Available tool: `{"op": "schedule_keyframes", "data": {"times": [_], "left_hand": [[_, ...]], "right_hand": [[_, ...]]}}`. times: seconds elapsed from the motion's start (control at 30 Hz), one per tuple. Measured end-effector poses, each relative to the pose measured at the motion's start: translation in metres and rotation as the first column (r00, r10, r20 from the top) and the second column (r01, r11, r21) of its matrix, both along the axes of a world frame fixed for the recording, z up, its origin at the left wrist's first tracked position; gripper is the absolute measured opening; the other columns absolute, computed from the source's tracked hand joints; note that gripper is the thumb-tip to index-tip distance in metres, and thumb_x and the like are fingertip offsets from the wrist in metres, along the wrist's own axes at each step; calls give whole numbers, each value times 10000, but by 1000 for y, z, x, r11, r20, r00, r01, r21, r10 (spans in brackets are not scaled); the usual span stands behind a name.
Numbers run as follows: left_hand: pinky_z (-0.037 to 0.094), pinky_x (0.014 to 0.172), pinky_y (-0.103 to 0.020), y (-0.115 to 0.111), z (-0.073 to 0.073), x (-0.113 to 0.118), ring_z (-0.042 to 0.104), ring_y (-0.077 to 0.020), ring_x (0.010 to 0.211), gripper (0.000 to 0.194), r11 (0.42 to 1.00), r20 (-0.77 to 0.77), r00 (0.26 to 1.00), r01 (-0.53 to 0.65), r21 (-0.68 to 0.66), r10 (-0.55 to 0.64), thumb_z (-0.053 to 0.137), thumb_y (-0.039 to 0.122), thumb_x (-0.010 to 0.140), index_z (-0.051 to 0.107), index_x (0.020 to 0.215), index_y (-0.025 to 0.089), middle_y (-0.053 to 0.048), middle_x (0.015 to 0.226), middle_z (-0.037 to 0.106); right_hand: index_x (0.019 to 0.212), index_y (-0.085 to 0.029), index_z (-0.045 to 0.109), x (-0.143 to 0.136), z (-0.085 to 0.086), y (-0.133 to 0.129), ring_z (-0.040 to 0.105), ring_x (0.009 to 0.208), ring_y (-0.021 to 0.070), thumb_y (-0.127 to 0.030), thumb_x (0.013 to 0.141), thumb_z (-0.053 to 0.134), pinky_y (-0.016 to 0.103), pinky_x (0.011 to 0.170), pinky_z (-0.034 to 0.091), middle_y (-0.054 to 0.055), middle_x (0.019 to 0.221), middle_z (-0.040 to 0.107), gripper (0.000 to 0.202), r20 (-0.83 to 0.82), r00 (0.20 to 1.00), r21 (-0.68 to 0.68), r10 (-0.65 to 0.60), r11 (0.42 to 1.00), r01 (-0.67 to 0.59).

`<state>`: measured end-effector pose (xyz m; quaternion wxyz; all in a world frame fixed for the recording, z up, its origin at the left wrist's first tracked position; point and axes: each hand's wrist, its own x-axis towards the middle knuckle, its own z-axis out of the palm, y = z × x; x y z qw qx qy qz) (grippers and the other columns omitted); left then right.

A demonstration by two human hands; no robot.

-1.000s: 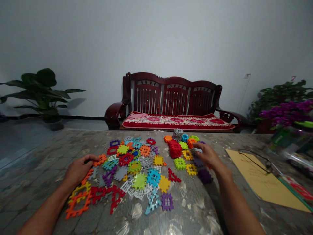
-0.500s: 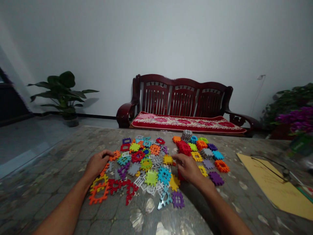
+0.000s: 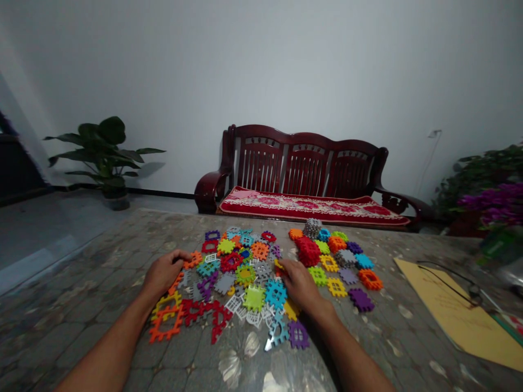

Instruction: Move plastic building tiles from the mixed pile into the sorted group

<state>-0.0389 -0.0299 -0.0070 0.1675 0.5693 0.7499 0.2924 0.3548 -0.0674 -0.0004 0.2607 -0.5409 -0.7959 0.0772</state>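
Observation:
Plastic interlocking blocks with toothed edges cover the middle of the table. My right hand (image 3: 300, 283) pinches a yellow block (image 3: 278, 264) at its fingertips; most of that block is hidden by the fingers. On the left side, my left hand (image 3: 166, 272) rests on the table with fingers curled together, tips against an orange block (image 3: 193, 260). Whether it grips anything is hidden. Between the hands lie a mixed spread with a lime block (image 3: 254, 298), a blue block (image 3: 275, 294), a red block (image 3: 231, 262) and white window pieces (image 3: 253, 317).
Right of my right hand, blocks sit in colour groups: a red pile (image 3: 308, 251), a grey stack (image 3: 312, 228) and a purple block (image 3: 361, 299). A yellow folder (image 3: 457, 310) with glasses (image 3: 474, 291) lies farther right. Behind the table stands a wooden bench (image 3: 306, 169).
My right hand has moved left, closing over the yellow block, which now shows less and looks tilted. A lime block beside its former place has come into view. My left hand stays put.

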Motion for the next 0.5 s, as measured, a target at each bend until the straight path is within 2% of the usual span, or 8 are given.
{"op": "schedule_keyframes", "data": {"times": [0.27,0.4,0.5], "left_hand": [[466,588,-248,2,-4,-2,655,-189,702,250,1000,32,999,11,8,-11,480,294,734,702,839,248,8,760,738],[453,576,-240,1,-1,0,654,-178,697,241,1000,26,1000,5,29,-6,484,280,724,706,812,246,10,808,747],[436,556,-243,2,-1,0,645,-179,674,249,1000,17,1000,-6,18,6,490,282,717,711,824,245,10,800,745]], "right_hand": [[1185,-223,658,-2,0,-4,648,1029,235,-145,886,487,346,915,486,77,1111,720,353,-52,996,-4,-68,998,68],[1287,-252,596,-5,-3,-3,672,1007,224,-214,898,486,339,900,510,58,1120,721,406,-222,960,-15,-171,985,172],[1331,-257,560,-7,-5,-2,659,1062,222,-236,892,471,363,946,504,50,1209,688,448,-355,919,-8,-172,984,180]]}}
